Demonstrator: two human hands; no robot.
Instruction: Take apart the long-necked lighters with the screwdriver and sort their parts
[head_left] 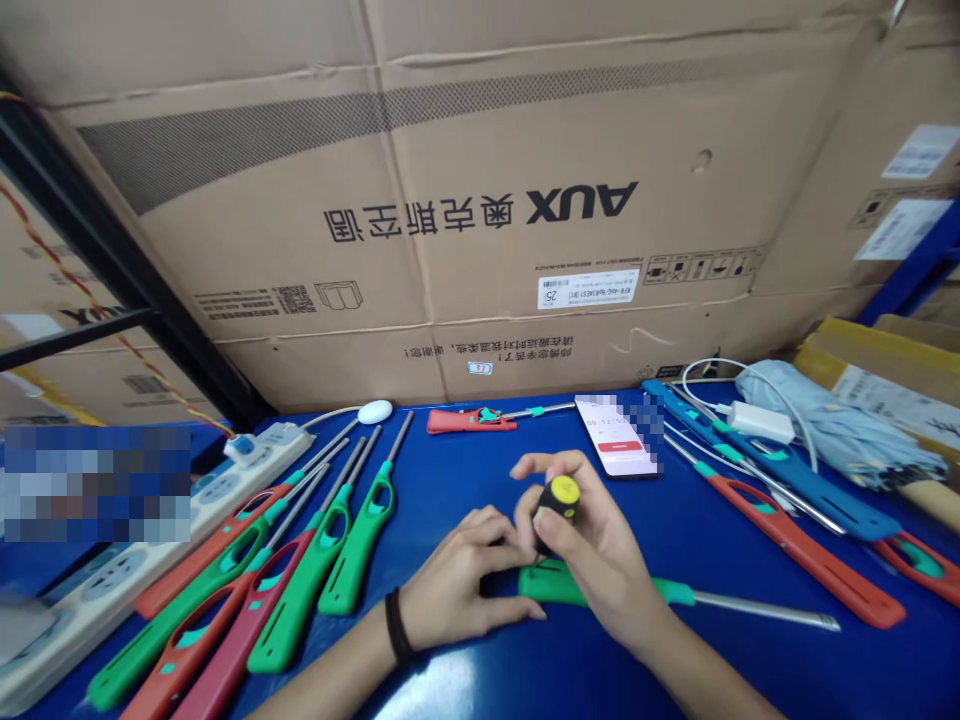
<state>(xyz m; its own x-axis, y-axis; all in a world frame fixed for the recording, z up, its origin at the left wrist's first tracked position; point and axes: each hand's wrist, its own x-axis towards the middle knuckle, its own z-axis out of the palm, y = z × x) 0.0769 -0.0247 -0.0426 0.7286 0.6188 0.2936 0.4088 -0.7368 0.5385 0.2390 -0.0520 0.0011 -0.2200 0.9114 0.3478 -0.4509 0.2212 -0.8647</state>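
Observation:
On the blue table lies a green gas lighter point(551, 583), its metal tube pointing right. My left hand point(472, 580), with a black band at the wrist, closes its fingers on the handle's left end. My right hand point(600, 540) grips a short screwdriver point(561, 495) with a yellow and black handle, held upright over the lighter's handle. The screwdriver's tip is mostly hidden by my fingers. Part of the lighter passes out of sight beneath my right hand.
Several lighters, among them a green one point(360, 550), lie on the left beside a white power strip point(292, 445). An opened red lighter point(472, 420) and a phone point(619, 440) sit at the back. Rightward are an orange lighter point(817, 560) and a blue one point(847, 500). A large cardboard box point(450, 130) stands behind.

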